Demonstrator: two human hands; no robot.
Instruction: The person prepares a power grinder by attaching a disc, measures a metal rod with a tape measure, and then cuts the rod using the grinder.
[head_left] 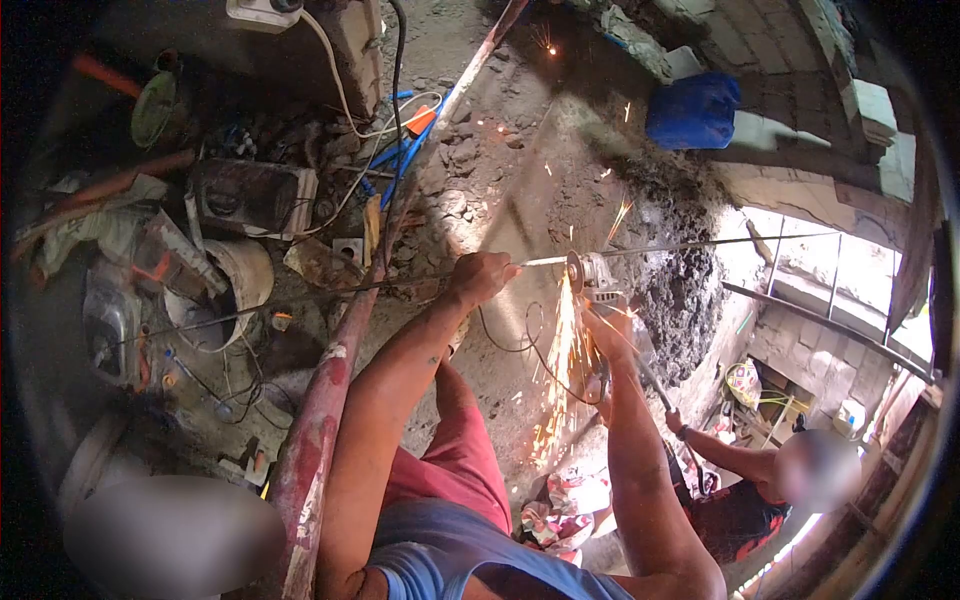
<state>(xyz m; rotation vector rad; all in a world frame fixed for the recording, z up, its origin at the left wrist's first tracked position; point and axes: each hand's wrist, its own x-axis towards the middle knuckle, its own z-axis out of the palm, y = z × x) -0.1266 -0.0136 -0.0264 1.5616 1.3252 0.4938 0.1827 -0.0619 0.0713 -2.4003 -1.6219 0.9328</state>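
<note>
My left hand (482,278) is closed round a long thin metal rod (690,245) that runs across the view from the lower left to the upper right. My right hand (612,325) grips an angle grinder (600,278). Its disc (574,273) touches the rod just to the right of my left hand. A bright stream of sparks (562,380) falls from the disc toward the ground. Near the cut, the rod glows white.
A red-and-white pole (335,380) slants past my left arm. At right sits another person (735,460), one hand on a bar. A blue container (693,110), a bucket (245,285) and rubble (455,215) lie around.
</note>
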